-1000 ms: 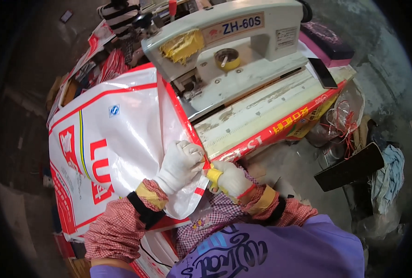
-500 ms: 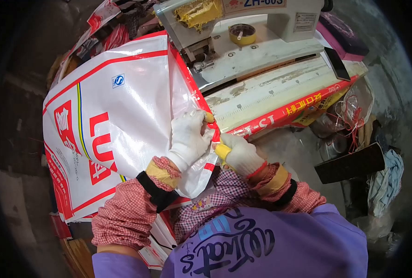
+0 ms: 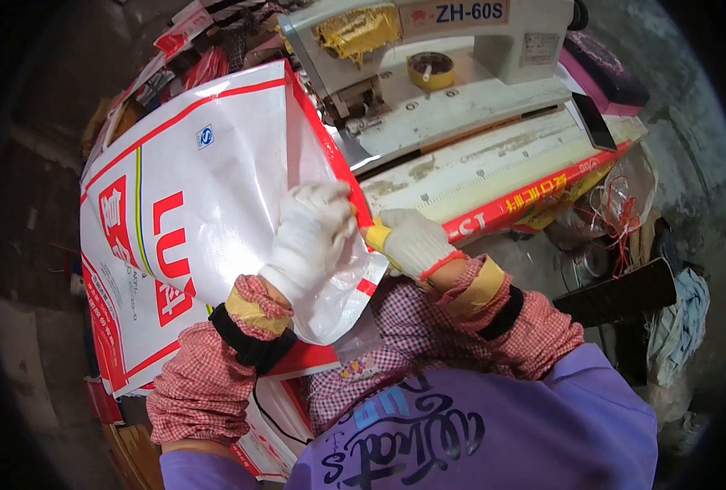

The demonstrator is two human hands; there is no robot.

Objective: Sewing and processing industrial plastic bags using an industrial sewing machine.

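Observation:
A large white woven plastic bag with red borders and red lettering lies across the left and middle, its open edge facing the sewing machine. My left hand, in a white work glove, has its fingers closed on the bag's red-bordered edge. Just right of it, my right hand, also gloved and with yellow tape round the fingers, pinches the same edge. The fold between the two hands is partly hidden by the gloves. Below them the bag's near corner hangs over my checked apron.
Behind my hands, a red-and-yellow printed strip covers the front of the machine table. A tape roll sits on the machine bed, and a phone lies at its right. Red strings and a light blue cloth hang at the right.
Both hands have shifted a little away from me and to the left along the bag's edge. My left wrist has turned, so the back of that glove now shows more.

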